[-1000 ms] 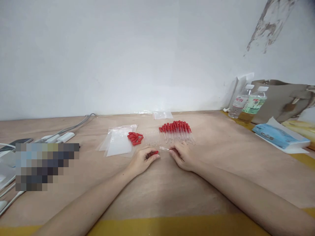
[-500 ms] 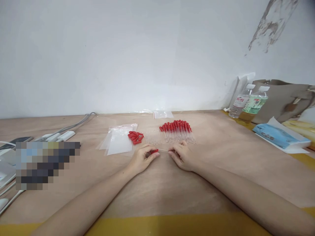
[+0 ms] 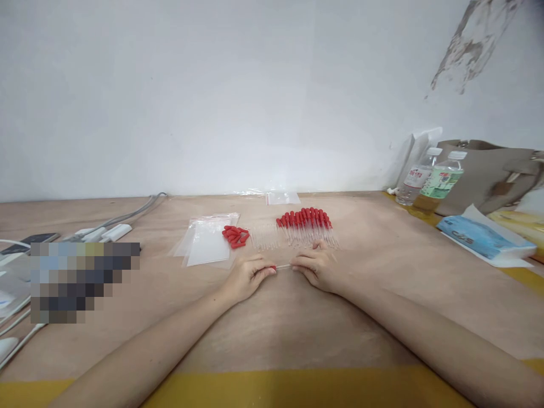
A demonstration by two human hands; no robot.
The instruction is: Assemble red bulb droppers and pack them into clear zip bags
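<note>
My left hand (image 3: 251,276) pinches a red rubber dropper bulb (image 3: 273,267), mostly covered by the fingers. A thin clear dropper tube (image 3: 283,266) runs from the bulb's end to my right hand (image 3: 317,268), whose fingertips are closed on its other end. How deep the tube sits in the bulb is hidden. Beyond my left hand lies a pile of loose red bulbs (image 3: 236,235), beside a row of bare clear tubes (image 3: 264,235). Past my right hand is a row of droppers with red bulbs on their tubes (image 3: 306,222).
Clear zip bags (image 3: 208,246) lie left of the loose bulbs, and another bag (image 3: 283,198) is by the wall. At right stand two bottles (image 3: 440,181), a tissue pack (image 3: 484,235) and a grey handbag (image 3: 484,175). Cables and chargers (image 3: 117,232) lie at left.
The bulb and tube have come slightly nearer to me and turned more level. My left fingers now cover more of the bulb, with their tips pressed around its open end.
</note>
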